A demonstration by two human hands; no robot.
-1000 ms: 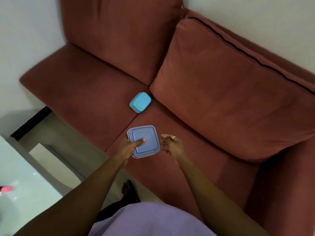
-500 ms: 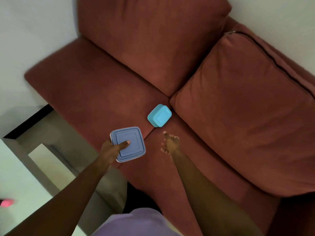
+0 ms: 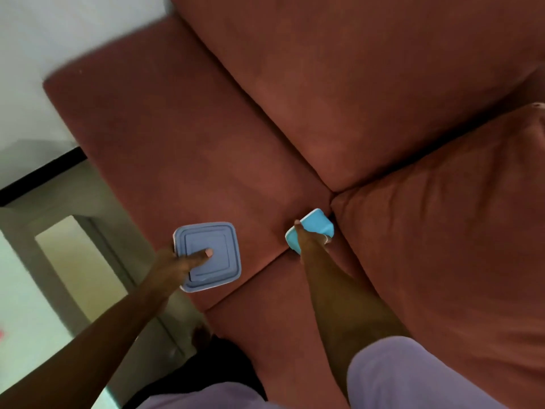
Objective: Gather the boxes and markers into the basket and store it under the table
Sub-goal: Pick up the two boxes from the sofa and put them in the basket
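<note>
A square lavender-blue box [image 3: 212, 246] with a ridged lid is held above the sofa seat's front edge. My left hand [image 3: 180, 265] grips it from the left, thumb pressed on the lid. A smaller turquoise box [image 3: 317, 224] lies on the seat, tucked against the corner of the right back cushion. My right hand [image 3: 306, 242] rests on this box, with fingers laid over its near side and a ring showing; whether the fingers have closed around it cannot be told. No basket or markers are in view.
A rust-red sofa [image 3: 206, 128] with two large back cushions fills most of the view. A glass-topped table [image 3: 26, 305] stands at the lower left, with pale floor showing beneath it. My lavender-clad knees [image 3: 413, 376] are at the bottom.
My right hand has reached forward from open air onto the turquoise box. My left hand carried the lavender box slightly leftward. The camera has moved closer to the sofa.
</note>
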